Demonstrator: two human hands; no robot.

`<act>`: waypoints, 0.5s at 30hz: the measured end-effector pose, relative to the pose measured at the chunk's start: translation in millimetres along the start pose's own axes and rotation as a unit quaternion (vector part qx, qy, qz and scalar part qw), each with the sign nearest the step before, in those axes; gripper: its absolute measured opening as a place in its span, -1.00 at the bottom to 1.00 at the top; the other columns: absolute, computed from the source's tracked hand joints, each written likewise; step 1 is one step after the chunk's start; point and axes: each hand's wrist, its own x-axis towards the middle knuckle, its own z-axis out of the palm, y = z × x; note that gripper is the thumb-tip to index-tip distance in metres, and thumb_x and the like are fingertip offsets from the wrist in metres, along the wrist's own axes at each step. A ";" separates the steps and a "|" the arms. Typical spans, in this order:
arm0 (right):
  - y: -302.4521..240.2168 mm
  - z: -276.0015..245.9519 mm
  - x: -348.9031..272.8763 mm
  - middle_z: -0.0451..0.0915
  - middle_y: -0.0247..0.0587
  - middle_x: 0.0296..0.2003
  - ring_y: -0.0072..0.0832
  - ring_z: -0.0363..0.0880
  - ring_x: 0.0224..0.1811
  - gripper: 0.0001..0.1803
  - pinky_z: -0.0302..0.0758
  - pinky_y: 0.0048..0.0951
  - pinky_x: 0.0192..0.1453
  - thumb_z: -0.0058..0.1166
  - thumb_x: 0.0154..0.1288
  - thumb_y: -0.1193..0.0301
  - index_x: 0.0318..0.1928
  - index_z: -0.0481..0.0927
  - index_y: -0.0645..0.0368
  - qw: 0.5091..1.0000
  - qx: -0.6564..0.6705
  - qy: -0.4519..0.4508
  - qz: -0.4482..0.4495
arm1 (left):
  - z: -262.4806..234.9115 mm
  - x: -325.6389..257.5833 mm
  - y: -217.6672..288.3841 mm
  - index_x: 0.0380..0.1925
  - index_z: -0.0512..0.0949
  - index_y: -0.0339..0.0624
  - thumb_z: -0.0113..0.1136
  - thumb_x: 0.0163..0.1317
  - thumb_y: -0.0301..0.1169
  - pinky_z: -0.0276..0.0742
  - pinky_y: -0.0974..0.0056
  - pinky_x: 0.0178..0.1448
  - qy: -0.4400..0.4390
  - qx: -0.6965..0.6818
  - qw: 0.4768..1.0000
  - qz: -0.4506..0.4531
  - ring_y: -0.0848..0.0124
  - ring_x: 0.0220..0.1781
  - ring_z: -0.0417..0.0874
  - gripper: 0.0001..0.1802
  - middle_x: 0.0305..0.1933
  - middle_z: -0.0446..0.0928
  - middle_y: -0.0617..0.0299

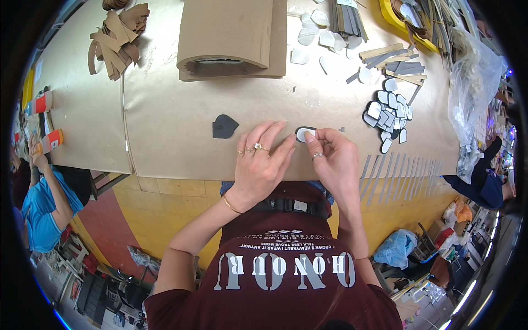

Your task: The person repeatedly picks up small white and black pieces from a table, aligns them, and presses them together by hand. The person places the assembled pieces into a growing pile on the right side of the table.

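Note:
My right hand point(334, 162) pinches a small rounded piece point(302, 133), white on top with a black edge, between thumb and fingers just above the tan-covered table. Palm down beside it, my left hand point(261, 159) has its fingers stretched toward the piece and holds nothing that I can see. A dark grey flat piece with one pointed end point(224, 127) lies to the left of my left fingertips. On the right is a heap of similar white-and-black pieces point(388, 110). Thin grey strips point(401, 173) stand in a row along the near edge.
A folded brown sheet point(225, 33) sits at the back middle, with brown strips point(118, 41) to its left. White cut pieces point(308, 36) and grey and tan strips point(393, 63) lie at the back right. Clear plastic point(476, 82) hangs over the right edge. A person in blue point(47, 212) works at left.

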 end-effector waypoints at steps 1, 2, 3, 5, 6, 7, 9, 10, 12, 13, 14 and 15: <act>0.4 0.7 -0.1 0.42 -0.50 -0.69 -0.79 0.20 -0.64 -0.81 0.11 -0.57 -0.58 0.24 0.38 0.42 -0.25 0.68 0.36 1.000 -0.001 0.002 0.002 | -0.1 -0.1 0.0 -0.08 0.68 -0.12 0.37 0.13 -0.40 0.31 0.12 0.24 -0.001 0.001 1.000 0.000 0.19 0.27 0.47 -0.69 0.21 0.52 0.14; 0.9 1.4 -0.1 0.42 -0.50 -0.69 -0.79 0.20 -0.64 -0.81 0.11 -0.57 -0.58 0.24 0.38 0.42 -0.25 0.68 0.36 1.000 -0.003 0.005 -0.001 | -0.3 -0.2 0.0 -0.08 0.68 -0.12 0.37 0.13 -0.40 0.31 0.12 0.24 -0.002 0.002 1.000 0.000 0.19 0.27 0.47 -0.69 0.21 0.52 0.14; 1.3 1.9 -0.2 0.43 -0.50 -0.69 -0.79 0.21 -0.64 -0.81 0.12 -0.57 -0.58 0.24 0.37 0.42 -0.25 0.68 0.35 1.000 -0.005 0.008 -0.005 | -0.4 -0.3 -0.1 -0.08 0.68 -0.12 0.37 0.13 -0.40 0.31 0.12 0.24 -0.003 0.002 1.000 0.000 0.19 0.27 0.47 -0.69 0.21 0.52 0.14; 1.6 2.5 -0.4 0.43 -0.49 -0.69 -0.79 0.21 -0.65 -0.81 0.13 -0.57 -0.58 0.25 0.37 0.43 -0.26 0.68 0.36 1.000 -0.004 0.012 -0.006 | -0.5 -0.3 -0.3 -0.07 0.68 -0.12 0.37 0.13 -0.40 0.31 0.12 0.24 -0.002 0.003 1.000 0.001 0.20 0.27 0.46 -0.68 0.21 0.52 0.14; 1.4 2.6 -0.4 0.43 -0.49 -0.68 -0.79 0.21 -0.65 -0.81 0.14 -0.56 -0.58 0.25 0.37 0.43 -0.26 0.68 0.36 1.000 -0.005 0.014 -0.008 | -0.5 -0.3 -0.4 -0.07 0.68 -0.12 0.37 0.13 -0.40 0.31 0.12 0.24 -0.001 0.003 1.000 0.002 0.20 0.27 0.46 -0.68 0.20 0.52 0.15; 1.1 2.7 -0.4 0.43 -0.48 -0.69 -0.79 0.21 -0.65 -0.81 0.14 -0.56 -0.58 0.25 0.36 0.43 -0.26 0.68 0.35 1.000 -0.007 0.015 -0.008 | -0.5 -0.2 -0.2 -0.06 0.68 -0.12 0.37 0.13 -0.40 0.31 0.12 0.24 -0.002 0.006 1.000 0.002 0.20 0.27 0.47 -0.67 0.21 0.52 0.15; -0.3 2.6 -0.2 0.43 -0.48 -0.69 -0.78 0.22 -0.65 -0.82 0.14 -0.56 -0.59 0.26 0.36 0.43 -0.26 0.68 0.35 1.000 -0.018 0.018 -0.013 | -0.3 0.2 0.2 -0.04 0.67 -0.10 0.37 0.13 -0.39 0.31 0.12 0.23 -0.001 0.011 1.000 0.004 0.20 0.26 0.47 -0.66 0.21 0.52 0.14; -1.2 2.3 -0.2 0.43 -0.48 -0.69 -0.78 0.22 -0.65 -0.81 0.14 -0.56 -0.59 0.26 0.36 0.42 -0.26 0.68 0.35 1.000 -0.018 0.018 -0.012 | -0.2 0.6 0.5 -0.03 0.67 -0.09 0.36 0.13 -0.39 0.31 0.12 0.23 -0.003 0.019 1.000 0.009 0.21 0.25 0.48 -0.65 0.21 0.52 0.14; -2.6 1.4 -0.3 0.43 -0.47 -0.70 -0.77 0.22 -0.65 -0.81 0.14 -0.56 -0.59 0.26 0.35 0.42 -0.26 0.69 0.35 0.999 -0.025 0.017 -0.010 | 0.1 1.6 1.5 -0.02 0.66 -0.06 0.36 0.12 -0.39 0.30 0.13 0.24 -0.004 0.032 0.999 0.020 0.22 0.24 0.49 -0.63 0.22 0.51 0.13; -3.0 0.7 -0.4 0.51 -0.37 -0.63 -0.61 0.35 -0.61 -0.80 0.25 -0.46 -0.52 0.26 0.34 0.38 -0.27 0.69 0.32 0.999 -0.032 0.012 0.002 | 0.2 2.2 2.0 -0.01 0.66 -0.05 0.36 0.12 -0.38 0.30 0.13 0.23 -0.008 0.038 0.999 0.020 0.22 0.24 0.49 -0.63 0.22 0.51 0.13; -3.1 0.1 -0.7 0.58 -0.27 -0.56 -0.45 0.48 -0.57 -0.79 0.37 -0.37 -0.44 0.26 0.33 0.35 -0.29 0.68 0.28 0.999 -0.039 0.007 0.015 | 0.3 2.8 2.5 -0.01 0.66 -0.04 0.36 0.12 -0.38 0.30 0.14 0.23 -0.011 0.044 0.999 0.020 0.22 0.23 0.49 -0.63 0.23 0.51 0.13; -2.8 -0.2 -1.0 0.66 -0.17 -0.49 -0.29 0.61 -0.52 -0.78 0.49 -0.27 -0.37 0.26 0.32 0.31 -0.30 0.68 0.25 0.999 -0.046 0.001 0.029 | 0.2 3.3 2.8 -0.01 0.66 -0.03 0.36 0.12 -0.38 0.30 0.14 0.23 -0.014 0.048 0.998 0.022 0.23 0.23 0.50 -0.62 0.23 0.50 0.13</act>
